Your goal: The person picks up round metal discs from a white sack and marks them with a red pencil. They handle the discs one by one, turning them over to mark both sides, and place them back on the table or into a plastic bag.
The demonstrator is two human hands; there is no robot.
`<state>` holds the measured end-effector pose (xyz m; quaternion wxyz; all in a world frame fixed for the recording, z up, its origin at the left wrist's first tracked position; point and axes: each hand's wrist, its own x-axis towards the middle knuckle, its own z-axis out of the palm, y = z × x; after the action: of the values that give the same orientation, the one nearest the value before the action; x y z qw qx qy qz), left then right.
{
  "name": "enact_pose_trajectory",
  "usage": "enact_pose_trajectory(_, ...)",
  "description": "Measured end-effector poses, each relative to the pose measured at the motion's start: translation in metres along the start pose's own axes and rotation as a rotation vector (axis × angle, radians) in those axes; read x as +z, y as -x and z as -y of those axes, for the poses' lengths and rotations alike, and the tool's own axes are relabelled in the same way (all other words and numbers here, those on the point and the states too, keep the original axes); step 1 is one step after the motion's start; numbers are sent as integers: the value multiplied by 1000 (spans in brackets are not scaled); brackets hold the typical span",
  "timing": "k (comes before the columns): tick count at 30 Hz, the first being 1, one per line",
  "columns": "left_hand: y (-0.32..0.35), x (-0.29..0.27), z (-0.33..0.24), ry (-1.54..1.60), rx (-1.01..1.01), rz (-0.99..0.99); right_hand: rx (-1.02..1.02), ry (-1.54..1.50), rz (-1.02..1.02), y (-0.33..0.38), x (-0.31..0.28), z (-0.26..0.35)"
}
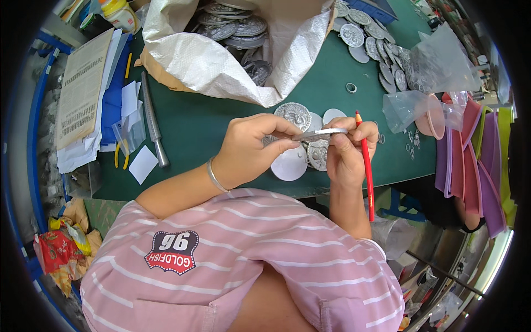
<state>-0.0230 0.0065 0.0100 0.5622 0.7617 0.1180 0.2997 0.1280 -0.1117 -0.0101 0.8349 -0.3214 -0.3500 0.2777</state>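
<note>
Between both hands I hold a round silver metal medallion [319,134], turned nearly edge-on above the table. My left hand [251,141] pinches its left edge between thumb and fingers. With thumb and fingers my right hand [348,149] grips its right edge. A red pencil [366,160] is also tucked between the fingers of my right hand, standing nearly upright. Beneath the hands lie several more silver medallions; one with a raised pattern [293,115] and one plain-faced disc [289,165] show clearly, others are partly covered by my fingers.
A white sack [221,66] of medallions stands open at the far side. More medallions [365,36] are heaped at the far right, beside clear plastic bags [442,63]. Left are a ring mandrel [152,122] and papers [83,94]; right, small rings [410,145] and coloured strips [470,160].
</note>
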Motion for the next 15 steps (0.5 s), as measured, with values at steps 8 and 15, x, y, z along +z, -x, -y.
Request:
enact_pose_trajectory(8,-2,4,-11,620,-366,-18,297,-47,-220,4,-1,0)
enact_pose_trajectory(15,2,6,-3,717,-236,124,513,-1,-298,2,11,2)
